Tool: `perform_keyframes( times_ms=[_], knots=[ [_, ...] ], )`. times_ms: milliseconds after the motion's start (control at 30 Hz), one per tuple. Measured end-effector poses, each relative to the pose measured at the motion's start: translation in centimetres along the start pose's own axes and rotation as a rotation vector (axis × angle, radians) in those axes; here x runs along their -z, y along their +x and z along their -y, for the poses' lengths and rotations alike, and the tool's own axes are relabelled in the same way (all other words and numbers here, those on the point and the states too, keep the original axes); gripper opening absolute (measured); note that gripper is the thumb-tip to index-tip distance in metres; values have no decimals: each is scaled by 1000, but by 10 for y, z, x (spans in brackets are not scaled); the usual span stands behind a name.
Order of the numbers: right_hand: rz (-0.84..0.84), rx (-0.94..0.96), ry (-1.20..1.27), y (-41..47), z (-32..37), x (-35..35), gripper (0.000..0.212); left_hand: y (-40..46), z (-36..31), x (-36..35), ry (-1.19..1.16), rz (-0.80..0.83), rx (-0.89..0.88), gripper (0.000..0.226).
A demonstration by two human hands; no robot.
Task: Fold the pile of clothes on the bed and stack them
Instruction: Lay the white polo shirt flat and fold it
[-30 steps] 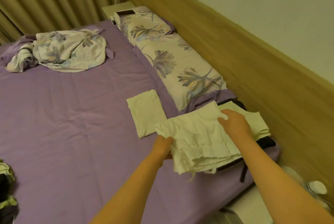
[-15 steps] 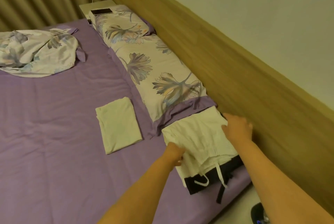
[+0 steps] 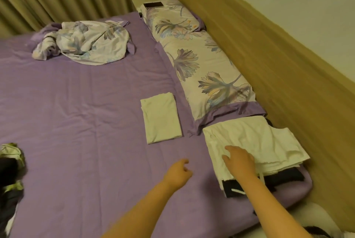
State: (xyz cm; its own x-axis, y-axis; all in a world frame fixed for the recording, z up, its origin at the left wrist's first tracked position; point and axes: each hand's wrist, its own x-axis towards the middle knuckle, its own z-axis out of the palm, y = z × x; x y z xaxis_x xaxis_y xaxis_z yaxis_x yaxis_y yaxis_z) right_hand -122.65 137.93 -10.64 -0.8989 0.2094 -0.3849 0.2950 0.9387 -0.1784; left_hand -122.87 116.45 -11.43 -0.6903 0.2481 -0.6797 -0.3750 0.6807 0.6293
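Resting my right hand [image 3: 239,161] flat, fingers spread, on the folded white garment [image 3: 249,143], I see that piece lying atop a dark folded garment [image 3: 288,177] at the bed's [image 3: 86,113] corner, beside the wooden headboard [image 3: 278,61] and just below the floral pillow [image 3: 207,68]. My left hand [image 3: 177,173] hovers over the purple sheet, fingers loosely curled, holding nothing. A second folded white piece [image 3: 161,117] lies apart, left of the stack. Unfolded clothes [image 3: 10,170], probably the remaining pile, sit at the left edge.
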Motion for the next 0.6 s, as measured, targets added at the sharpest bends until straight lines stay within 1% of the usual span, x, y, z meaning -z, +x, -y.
perform_keyframes(
  times_ms=[133,300,467,600],
  knots=[
    [69,167,-22,-31,62,-18,40,-45,35,35,-13,-57,4,46],
    [130,340,-65,-77,152,-47,38,-108,94,77,-15,-197,50,43],
    [162,512,-126,-133,249,-76,37,-188,175,115,-57,-375,127,41],
    [188,627,-145,-189,322,-101,38,-259,253,135,-89,-476,181,38]
  ],
)
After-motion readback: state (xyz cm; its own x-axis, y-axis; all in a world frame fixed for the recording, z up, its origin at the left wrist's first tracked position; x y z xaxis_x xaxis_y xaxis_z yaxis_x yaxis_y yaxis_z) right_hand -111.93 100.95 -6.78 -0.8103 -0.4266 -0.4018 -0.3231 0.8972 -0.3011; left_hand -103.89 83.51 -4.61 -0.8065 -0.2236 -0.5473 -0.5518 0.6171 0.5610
